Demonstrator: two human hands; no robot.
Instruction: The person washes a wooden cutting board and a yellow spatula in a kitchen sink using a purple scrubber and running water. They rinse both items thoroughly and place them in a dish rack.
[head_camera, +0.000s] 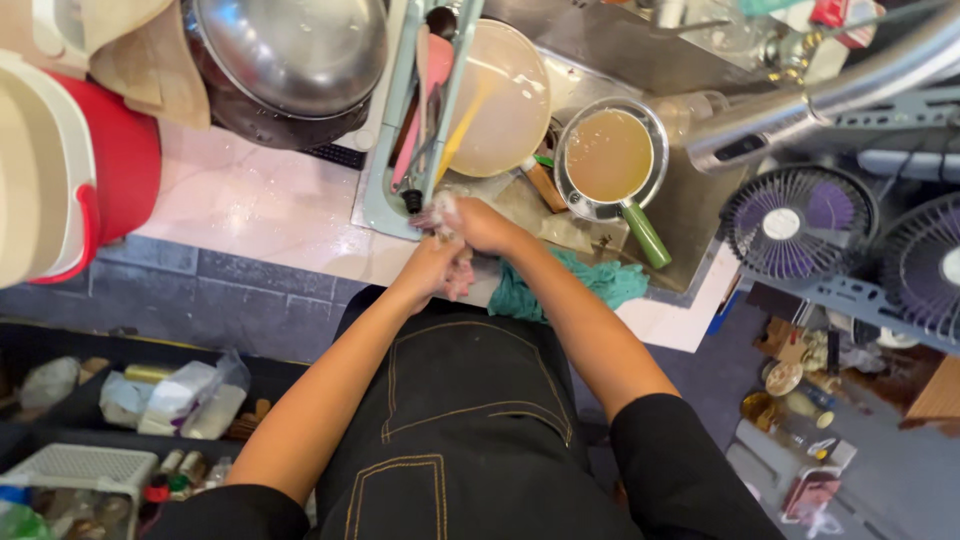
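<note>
Both hands are pressed together at the sink's (690, 215) front edge, lathered in white suds. The left hand (432, 268) is clasped against the right hand (478, 225); whether anything is held inside either grip cannot be told, since foam blurs the fingers. Just beyond, a green-handled saucepan (610, 158) of murky water is seen, with a teal cloth (600, 282) draped nearby.

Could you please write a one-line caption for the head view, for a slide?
Over a crowded sink, the left hand and right hand rub together, soapy, beside a green-handled saucepan of brownish water.
</note>
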